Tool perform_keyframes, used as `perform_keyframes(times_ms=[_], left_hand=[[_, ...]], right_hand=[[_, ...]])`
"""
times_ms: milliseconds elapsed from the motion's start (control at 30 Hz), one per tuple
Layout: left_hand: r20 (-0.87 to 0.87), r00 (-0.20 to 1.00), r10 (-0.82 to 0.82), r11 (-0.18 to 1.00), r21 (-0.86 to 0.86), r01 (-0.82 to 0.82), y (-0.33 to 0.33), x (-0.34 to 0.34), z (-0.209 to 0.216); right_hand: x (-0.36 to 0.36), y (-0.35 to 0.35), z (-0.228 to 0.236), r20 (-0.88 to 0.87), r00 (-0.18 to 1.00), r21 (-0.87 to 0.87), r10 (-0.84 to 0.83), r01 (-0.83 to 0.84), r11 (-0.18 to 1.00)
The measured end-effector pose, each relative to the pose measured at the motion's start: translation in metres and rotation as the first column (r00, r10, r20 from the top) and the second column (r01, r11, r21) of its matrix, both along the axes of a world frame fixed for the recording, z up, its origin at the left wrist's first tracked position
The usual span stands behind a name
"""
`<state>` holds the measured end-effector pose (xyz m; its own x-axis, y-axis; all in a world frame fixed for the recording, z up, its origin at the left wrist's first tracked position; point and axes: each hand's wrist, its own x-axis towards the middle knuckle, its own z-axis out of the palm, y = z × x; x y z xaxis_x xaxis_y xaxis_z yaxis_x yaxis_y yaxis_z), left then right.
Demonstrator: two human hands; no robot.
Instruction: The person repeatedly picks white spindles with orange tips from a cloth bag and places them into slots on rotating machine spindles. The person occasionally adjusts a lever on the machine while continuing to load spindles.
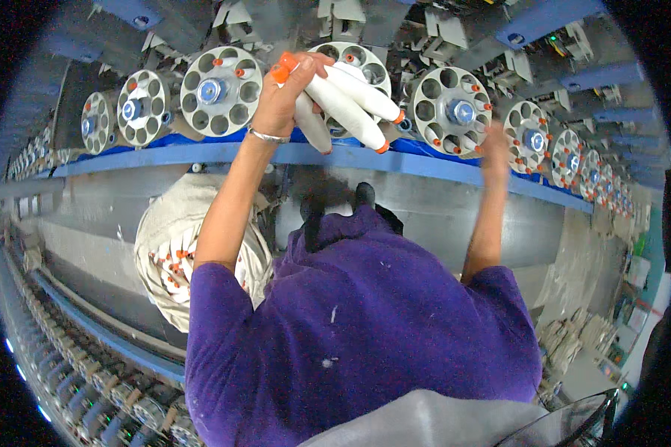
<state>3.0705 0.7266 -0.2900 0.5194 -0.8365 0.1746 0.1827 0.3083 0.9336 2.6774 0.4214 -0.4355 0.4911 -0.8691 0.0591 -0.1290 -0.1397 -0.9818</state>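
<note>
My left hand (289, 95) is raised in front of the machine, its fingers wrapped round several yarn bobbins (343, 108). They are full and white with orange ends, and they point down to the right. Behind them a round bobbin magazine (374, 68) is partly hidden. My right hand (494, 147) is smeared by motion at the right edge of another round magazine (427, 110), which has open pockets and a blue hub. Whether its fingers hold anything does not show. Orange tips stand in several pockets of that magazine.
A blue rail (224, 153) runs along the machine below a row of round magazines. On the floor at my left sits a beige cloth sack (156, 223) of orange-tipped bobbins. Another machine row (119, 395) stands at the lower left. Beige sacks (574, 335) lie at the right.
</note>
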Motion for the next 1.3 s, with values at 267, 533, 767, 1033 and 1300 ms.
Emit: perform_keyframes(times_ms=[267,533,767,1033,1300], left_hand=[[-0.016,0.989,-0.146,0.989,0.002,0.146,-0.027,0.018,-0.002],[0.569,0.795,0.21,0.973,-0.039,-0.23,-0.152,-0.11,-0.071],[0.732,0.68,-0.035,0.956,0.223,-0.19,-0.193,-0.145,-0.101],[0.648,0.716,0.261,0.842,0.21,-0.497,-0.125,-0.072,-0.102],[0.863,0.437,-0.255,0.913,0.363,-0.184,-0.237,-0.154,-0.082]], right_hand=[[0.11,0.153,0.131,0.06,0.955,0.522,0.291,-0.278,0.806],[0.109,0.083,0.108,0.569,0.82,0.417,-0.058,-0.227,0.88],[0.085,0.038,0.059,-0.494,0.848,-0.438,-0.193,-0.05,0.898],[0.028,0.002,0.1,0.622,0.78,0.462,-0.064,-0.301,0.834],[0.04,0.032,0.142,0.829,0.5,0.086,0.252,-0.559,0.824]])
